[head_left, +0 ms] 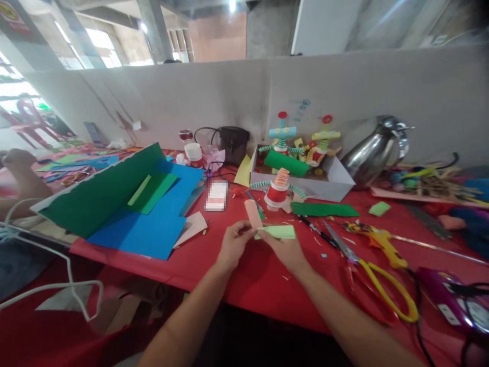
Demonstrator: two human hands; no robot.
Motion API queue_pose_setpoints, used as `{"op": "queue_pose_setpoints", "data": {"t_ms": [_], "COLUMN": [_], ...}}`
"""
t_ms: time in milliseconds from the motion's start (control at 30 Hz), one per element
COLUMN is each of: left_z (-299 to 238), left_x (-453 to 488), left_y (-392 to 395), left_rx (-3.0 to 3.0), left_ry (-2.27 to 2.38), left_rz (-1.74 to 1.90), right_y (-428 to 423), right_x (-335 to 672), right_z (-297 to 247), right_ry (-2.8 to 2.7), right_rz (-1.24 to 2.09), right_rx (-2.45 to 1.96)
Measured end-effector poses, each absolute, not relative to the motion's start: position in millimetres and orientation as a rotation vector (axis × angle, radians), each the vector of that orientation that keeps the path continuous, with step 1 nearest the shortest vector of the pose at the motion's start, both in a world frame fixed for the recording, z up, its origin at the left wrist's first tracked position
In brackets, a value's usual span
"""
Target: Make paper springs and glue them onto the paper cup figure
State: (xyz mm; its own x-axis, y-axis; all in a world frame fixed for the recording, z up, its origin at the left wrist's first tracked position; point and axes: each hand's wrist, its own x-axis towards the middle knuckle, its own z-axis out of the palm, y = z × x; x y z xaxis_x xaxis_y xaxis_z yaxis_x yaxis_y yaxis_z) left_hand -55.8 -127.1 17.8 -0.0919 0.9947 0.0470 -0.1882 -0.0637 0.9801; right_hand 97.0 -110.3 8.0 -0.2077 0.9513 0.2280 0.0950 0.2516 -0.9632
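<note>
Over the red-covered table [263,275], my left hand [236,243] and my right hand [284,248] meet around two paper strips. A pale orange paper strip [252,213] points up and away from my fingers. The light green paper strip [280,232] lies crosswise and sticks out to the right. Both hands are closed, pinching the strips where they meet; the exact overlap is hidden by fingertips. Just beyond them stands a red-and-white paper cup [276,196] with green folded-paper arms and an orange folded strip on top.
Scissors [346,247] and a yellow hot glue gun [382,242] lie to the right. Behind are a grey box [305,184] with paper-cup figures and a metal jug [372,148]. Blue card [153,234] and a green board [103,199] are left. Another person's hand [21,173] shows far left.
</note>
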Motion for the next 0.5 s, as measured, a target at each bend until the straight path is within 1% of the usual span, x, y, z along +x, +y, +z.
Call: {"op": "queue_pose_setpoints", "data": {"t_ms": [200,367,500], "left_z": [15.1,16.6,21.0], "left_x": [-58.5,-61.0,-61.3], "left_y": [-125.3,-120.5,-119.2], "left_rx": [0.955,0.857,0.951], "left_ry": [1.089,1.028,1.009], "left_rz": [1.427,1.417,1.262], "right_y": [-108.8,-110.9,-109.2], "right_x": [93.5,89.2,93.4], "right_z": [8.4,15.3,13.6], "right_ry": [-1.349,-1.042,-1.028], "right_rz": [1.352,1.630,1.588], "right_rx": [-0.995,-0.956,-0.943]}}
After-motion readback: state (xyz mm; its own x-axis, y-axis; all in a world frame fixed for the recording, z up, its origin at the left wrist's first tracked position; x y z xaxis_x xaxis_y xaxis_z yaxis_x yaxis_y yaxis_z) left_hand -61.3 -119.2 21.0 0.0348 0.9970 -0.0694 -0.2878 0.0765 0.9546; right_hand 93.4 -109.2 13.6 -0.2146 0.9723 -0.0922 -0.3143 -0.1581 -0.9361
